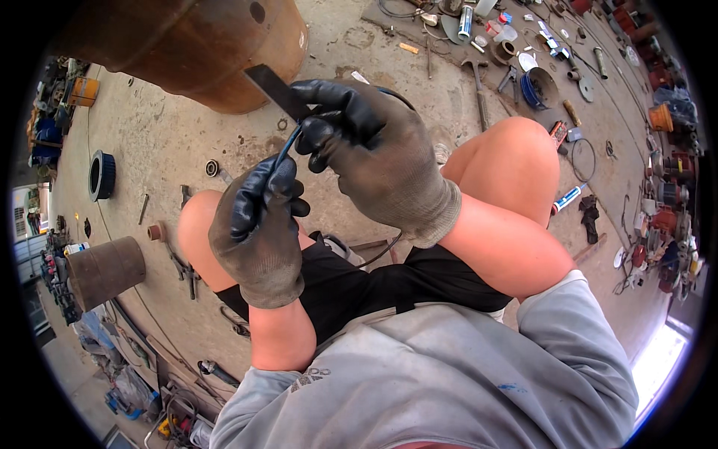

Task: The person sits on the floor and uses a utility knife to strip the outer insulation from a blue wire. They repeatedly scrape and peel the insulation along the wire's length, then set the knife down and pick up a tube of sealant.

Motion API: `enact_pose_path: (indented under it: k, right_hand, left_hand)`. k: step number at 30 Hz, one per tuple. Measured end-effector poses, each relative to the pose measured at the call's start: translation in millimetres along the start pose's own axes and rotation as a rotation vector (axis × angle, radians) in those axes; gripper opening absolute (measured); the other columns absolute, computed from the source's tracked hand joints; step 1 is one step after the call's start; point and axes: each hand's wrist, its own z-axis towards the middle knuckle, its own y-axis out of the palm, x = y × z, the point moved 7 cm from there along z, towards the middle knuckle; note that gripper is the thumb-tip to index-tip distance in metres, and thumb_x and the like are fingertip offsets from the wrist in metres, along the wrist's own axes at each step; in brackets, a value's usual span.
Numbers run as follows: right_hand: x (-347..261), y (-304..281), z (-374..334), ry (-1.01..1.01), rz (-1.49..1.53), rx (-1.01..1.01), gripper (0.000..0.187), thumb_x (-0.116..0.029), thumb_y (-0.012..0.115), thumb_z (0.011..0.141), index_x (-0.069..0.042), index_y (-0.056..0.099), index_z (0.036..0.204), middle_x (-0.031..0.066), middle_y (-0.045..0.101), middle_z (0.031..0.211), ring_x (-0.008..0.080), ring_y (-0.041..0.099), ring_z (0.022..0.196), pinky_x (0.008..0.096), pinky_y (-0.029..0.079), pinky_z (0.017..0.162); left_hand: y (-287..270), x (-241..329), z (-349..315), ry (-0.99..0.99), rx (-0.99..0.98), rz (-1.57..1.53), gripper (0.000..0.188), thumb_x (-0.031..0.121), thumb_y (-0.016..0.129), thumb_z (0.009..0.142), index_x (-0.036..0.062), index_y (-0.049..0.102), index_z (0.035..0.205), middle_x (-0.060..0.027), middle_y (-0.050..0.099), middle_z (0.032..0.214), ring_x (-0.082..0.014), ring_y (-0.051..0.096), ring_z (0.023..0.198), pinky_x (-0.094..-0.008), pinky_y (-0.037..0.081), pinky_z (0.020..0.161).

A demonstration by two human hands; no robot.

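Observation:
Both hands wear grey knit gloves with black coated fingers. My right hand [378, 146] pinches a flat dark metal blade [275, 91], which sticks out to the upper left beyond the fingertips. My left hand [258, 228] is closed on a thin cable [287, 145] with a bluish sheen. The cable runs up from the left thumb and fingers to the blade's lower end, where the right fingers hide how the two meet. More dark cable [381, 256] hangs between my knees, and a loop shows behind the right hand.
A large rusty drum [202, 52] stands ahead on the left. A hammer [479, 93], a blue-rimmed metal ring [538, 88] and a sealant tube [568, 198] lie to the right. On the left are a black ring [102, 176] and a rusty cylinder [106, 273].

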Motion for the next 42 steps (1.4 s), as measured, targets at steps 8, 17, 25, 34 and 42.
enact_pose_path:
  k: [8, 17, 25, 34, 42]
  right_hand:
    - [-4, -2, -4, 0.009, 0.037, 0.034, 0.032, -0.003, 0.071, 0.098, -0.002, 0.070, 0.130, 0.0077, 0.076, 0.083, 0.0106, 0.068, 0.065, 0.0288, 0.054, 0.061]
    - [-7, 0, -4, 0.093, 0.069, -0.017, 0.030, -0.007, 0.072, 0.099, -0.004, 0.071, 0.129, 0.0083, 0.073, 0.078, 0.0121, 0.069, 0.063, 0.0308, 0.055, 0.061]
    - [-12, 4, -7, -0.094, -0.058, -0.018, 0.029, -0.008, 0.074, 0.098, -0.006, 0.073, 0.127, 0.0090, 0.074, 0.081, 0.0153, 0.068, 0.064, 0.0329, 0.055, 0.062]
    - [0, -5, 0, 0.044, 0.101, 0.046, 0.033, -0.007, 0.072, 0.098, -0.005, 0.071, 0.131, 0.0098, 0.075, 0.085, 0.0165, 0.069, 0.066, 0.0316, 0.056, 0.065]
    - [-7, -3, -3, -0.047, -0.045, 0.044, 0.034, -0.004, 0.073, 0.096, -0.004, 0.071, 0.130, 0.0092, 0.072, 0.080, 0.0157, 0.066, 0.064, 0.0314, 0.053, 0.062]
  left_hand:
    - [-2, 0, -4, 0.052, 0.007, 0.081, 0.020, 0.005, 0.080, 0.098, -0.0077, 0.075, 0.113, -0.0083, 0.074, 0.082, -0.0097, 0.064, 0.065, -0.0220, 0.048, 0.057]
    - [-1, 0, -5, 0.062, 0.007, 0.065, 0.020, 0.005, 0.080, 0.098, -0.0080, 0.075, 0.113, -0.0078, 0.073, 0.082, -0.0095, 0.064, 0.065, -0.0215, 0.047, 0.056]
    - [-1, -1, -4, 0.073, -0.017, 0.100, 0.022, 0.005, 0.080, 0.099, -0.0083, 0.075, 0.115, -0.0096, 0.074, 0.084, -0.0106, 0.065, 0.066, -0.0220, 0.048, 0.057]
    - [-8, -9, 2, -0.065, 0.026, -0.120, 0.022, 0.008, 0.078, 0.100, -0.0083, 0.075, 0.115, -0.0100, 0.074, 0.083, -0.0115, 0.065, 0.065, -0.0218, 0.047, 0.056]
    - [-3, 1, -2, -0.124, 0.018, 0.033, 0.020, 0.007, 0.076, 0.101, -0.0082, 0.075, 0.115, -0.0102, 0.073, 0.082, -0.0117, 0.066, 0.064, -0.0212, 0.044, 0.054]
